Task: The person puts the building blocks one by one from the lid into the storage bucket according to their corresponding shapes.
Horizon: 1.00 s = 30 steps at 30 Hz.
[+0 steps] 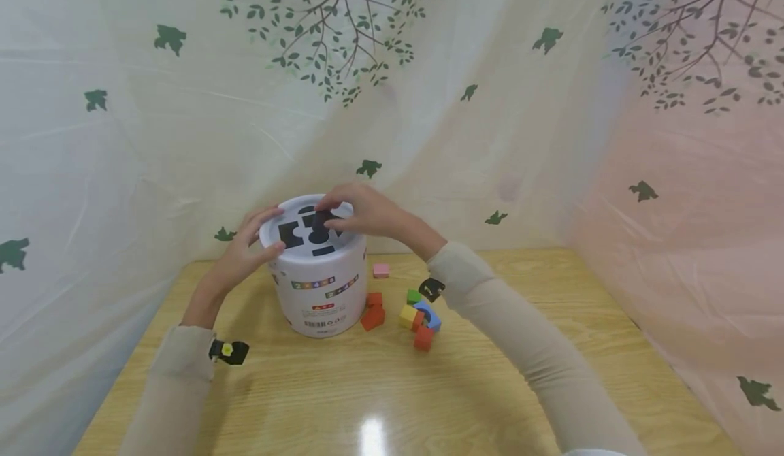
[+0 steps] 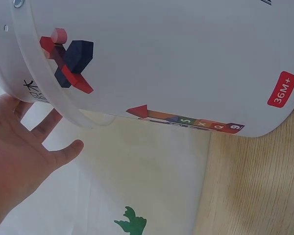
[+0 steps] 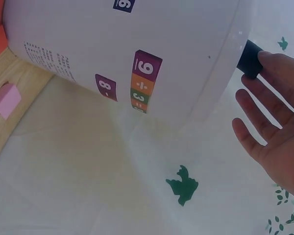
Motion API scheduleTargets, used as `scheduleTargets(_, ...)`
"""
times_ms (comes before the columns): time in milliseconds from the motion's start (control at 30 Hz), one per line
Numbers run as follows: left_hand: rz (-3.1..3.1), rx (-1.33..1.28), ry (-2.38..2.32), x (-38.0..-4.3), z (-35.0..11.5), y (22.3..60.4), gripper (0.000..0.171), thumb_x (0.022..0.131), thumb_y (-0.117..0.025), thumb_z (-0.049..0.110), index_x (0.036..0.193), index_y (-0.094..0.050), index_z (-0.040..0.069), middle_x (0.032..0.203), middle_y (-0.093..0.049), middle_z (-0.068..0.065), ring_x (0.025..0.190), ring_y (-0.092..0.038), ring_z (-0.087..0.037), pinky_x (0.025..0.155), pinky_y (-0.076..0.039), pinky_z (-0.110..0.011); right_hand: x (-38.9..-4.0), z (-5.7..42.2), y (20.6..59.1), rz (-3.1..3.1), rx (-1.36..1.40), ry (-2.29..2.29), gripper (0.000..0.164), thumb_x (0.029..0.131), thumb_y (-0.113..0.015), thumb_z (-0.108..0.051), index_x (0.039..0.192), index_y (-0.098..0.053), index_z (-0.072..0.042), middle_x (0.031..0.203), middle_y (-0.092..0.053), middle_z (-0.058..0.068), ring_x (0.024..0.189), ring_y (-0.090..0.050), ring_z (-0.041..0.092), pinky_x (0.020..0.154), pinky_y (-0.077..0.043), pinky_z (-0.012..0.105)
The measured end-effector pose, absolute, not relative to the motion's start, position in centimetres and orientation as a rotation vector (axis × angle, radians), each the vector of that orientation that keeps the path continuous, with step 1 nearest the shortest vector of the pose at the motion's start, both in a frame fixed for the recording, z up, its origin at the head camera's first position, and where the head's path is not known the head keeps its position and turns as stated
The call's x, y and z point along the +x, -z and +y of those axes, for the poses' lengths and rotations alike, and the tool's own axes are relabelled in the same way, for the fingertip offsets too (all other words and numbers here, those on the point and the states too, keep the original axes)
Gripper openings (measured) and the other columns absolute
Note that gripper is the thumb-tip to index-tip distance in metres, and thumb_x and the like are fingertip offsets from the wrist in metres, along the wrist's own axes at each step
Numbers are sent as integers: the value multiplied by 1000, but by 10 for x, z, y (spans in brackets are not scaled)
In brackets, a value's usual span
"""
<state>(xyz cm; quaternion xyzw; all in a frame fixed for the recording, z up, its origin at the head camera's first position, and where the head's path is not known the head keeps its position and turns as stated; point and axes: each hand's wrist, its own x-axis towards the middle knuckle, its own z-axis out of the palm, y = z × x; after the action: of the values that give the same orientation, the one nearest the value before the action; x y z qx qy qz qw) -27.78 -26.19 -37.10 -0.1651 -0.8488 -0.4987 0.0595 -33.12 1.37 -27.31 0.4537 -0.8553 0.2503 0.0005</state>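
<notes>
A white round bucket (image 1: 321, 299) stands on the table, its lid (image 1: 290, 255) cut with several dark shaped holes. My right hand (image 1: 367, 212) is over the lid, pinching a dark block (image 3: 250, 59) between thumb and fingertips, right at the lid's surface. Its other fingers spread out apart from the block in the right wrist view. My left hand (image 1: 241, 248) rests against the lid's left rim, fingers extended along the far side and thumb at the near side. In the left wrist view, fingertips of the left hand (image 2: 24, 147) touch the rim and partly hide behind it.
Right of the bucket lie red blocks (image 1: 373, 316) and a pink block (image 1: 381, 271). Farther right is a small group with a blue arch (image 1: 433, 316), a yellow block (image 1: 409, 316), a green block (image 1: 414, 297) and a red cube (image 1: 423, 338). A printed curtain (image 1: 459, 136) hangs behind the table.
</notes>
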Motion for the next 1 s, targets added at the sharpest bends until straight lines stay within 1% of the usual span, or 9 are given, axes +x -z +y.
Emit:
scheduleTargets(333,-2584,-509,1491,-280,-264,370,73,97,-64,27,161,-29,20,170,-12,-13,154,-14,-44,119,-15,-76,-331,8,278,-2718,1441,-703,40,94,-74,-19,133,-67,-13,130,-69,3,121,-61,15,107,-50,28)
scheduleTargets(667,-2591,-514,1489,-279,-264,370,74,97,-65,26,162,-28,20,169,-12,-14,154,-14,-46,118,-15,-78,-330,5,284,-2719,1455,-696,39,93,-74,-19,131,-68,-11,130,-70,4,123,-62,16,111,-49,31)
scheduleTargets(833,-2594,-508,1476,-277,-263,370,74,97,-65,27,161,-29,19,169,-13,-14,154,-14,-46,118,-16,-78,-328,5,286,-2720,1449,-721,39,93,-75,-19,131,-68,-11,128,-71,4,121,-63,17,109,-51,32)
scheduleTargets(1000,-2598,-501,1470,-276,-263,370,74,97,-64,28,161,-28,20,170,-13,-14,153,-14,-46,117,-16,-78,-331,6,288,-2711,1423,-769,39,93,-74,-20,131,-68,-11,130,-70,4,122,-63,18,108,-52,33)
